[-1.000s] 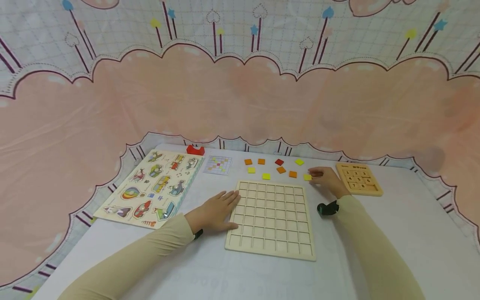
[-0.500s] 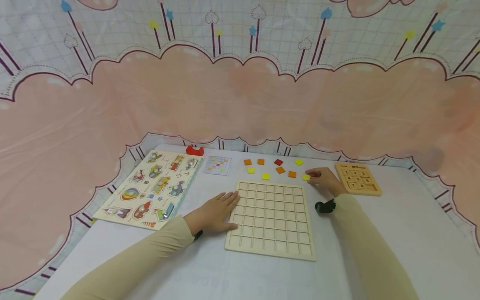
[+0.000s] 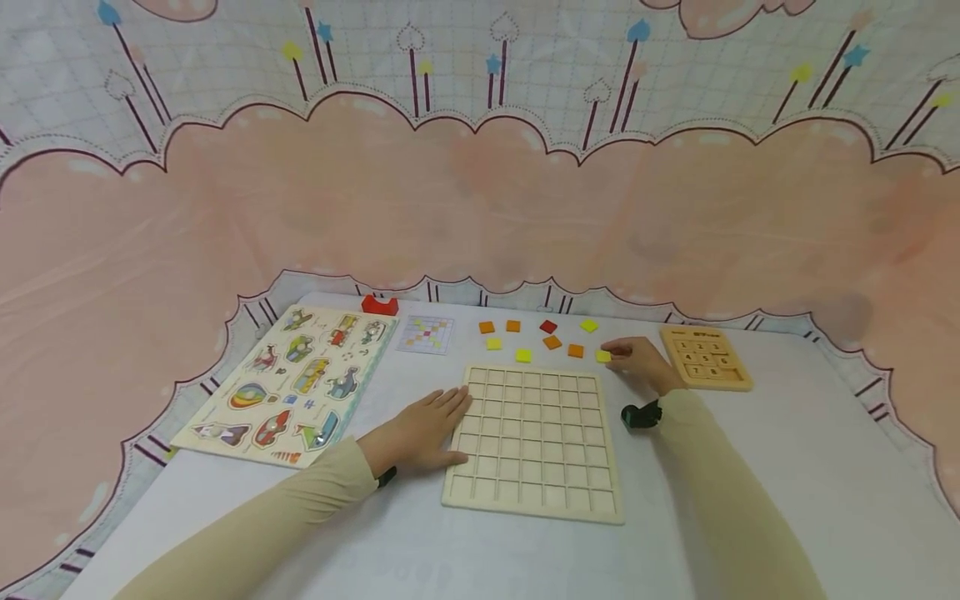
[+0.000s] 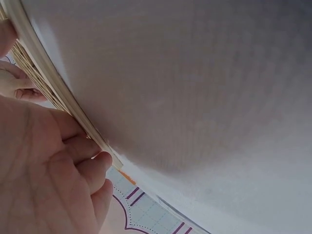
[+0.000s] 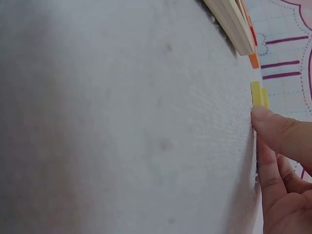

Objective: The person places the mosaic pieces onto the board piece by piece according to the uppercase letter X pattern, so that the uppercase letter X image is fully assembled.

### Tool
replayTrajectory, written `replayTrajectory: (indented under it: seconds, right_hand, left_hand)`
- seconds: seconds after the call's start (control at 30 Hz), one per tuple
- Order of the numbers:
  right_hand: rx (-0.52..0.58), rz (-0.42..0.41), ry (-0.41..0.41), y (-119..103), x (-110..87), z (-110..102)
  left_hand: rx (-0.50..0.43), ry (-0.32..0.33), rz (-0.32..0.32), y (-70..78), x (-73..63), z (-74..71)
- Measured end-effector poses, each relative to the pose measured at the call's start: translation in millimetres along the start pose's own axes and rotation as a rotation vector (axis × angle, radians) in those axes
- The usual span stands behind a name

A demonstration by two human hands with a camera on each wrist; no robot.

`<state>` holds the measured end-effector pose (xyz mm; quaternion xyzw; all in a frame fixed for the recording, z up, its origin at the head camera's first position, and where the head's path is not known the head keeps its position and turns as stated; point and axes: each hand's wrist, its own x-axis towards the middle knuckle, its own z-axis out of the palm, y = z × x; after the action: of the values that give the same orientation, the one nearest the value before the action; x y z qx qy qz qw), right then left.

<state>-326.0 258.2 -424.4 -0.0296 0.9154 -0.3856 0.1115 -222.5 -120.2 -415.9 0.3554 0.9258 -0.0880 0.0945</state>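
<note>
My left hand (image 3: 422, 429) lies with straight fingers over the left edge of a pale wooden grid board (image 3: 536, 442), thumb spread lower along that edge. In the left wrist view, the fingers (image 4: 92, 168) touch the rim of the board. Beyond the board's far right corner, my right hand (image 3: 641, 362) pinches the right end of a small yellow square tile (image 3: 602, 356) lying on the table. The right wrist view has the thumb (image 5: 273, 124) against that yellow tile (image 5: 255, 92); the far fingertips are partly hidden.
Several orange tiles (image 3: 575, 351), other yellow tiles (image 3: 522, 356) and a red tile (image 3: 548, 326) lie behind the board. A patterned card (image 3: 425, 334), a red holder (image 3: 379, 306) and a picture puzzle (image 3: 288, 387) are leftward. A wooden number puzzle (image 3: 705, 358) lies right.
The head view has shifted slightly, so everything appears a little further left. My right fingers have closed in slightly on the yellow tile. My left hand stays on the board's edge.
</note>
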Motion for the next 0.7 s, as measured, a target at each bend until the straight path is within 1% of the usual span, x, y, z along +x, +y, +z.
replayTrajectory:
  seconds: [0.1,0.3,0.43,0.7]
  right_hand:
    - [-0.005,0.007,0.003,-1.4,0.3,2.7]
    - [-0.013,-0.013,0.026,-1.4,1.4,5.5]
    - [-0.031,-0.014,0.040,-0.8,0.9,5.8]
    - [-0.041,-0.019,0.055,-0.7,-1.0,4.0]
  left_hand:
    - [0.002,-0.001,-0.005,-0.7,-1.6,2.1]
    - [-0.007,0.000,-0.006,-1.0,-3.9,1.1]
    - [-0.010,-0.001,0.004,-0.7,-3.7,0.9]
    - [-0.013,0.005,0.002,0.6,-2.8,-0.4]
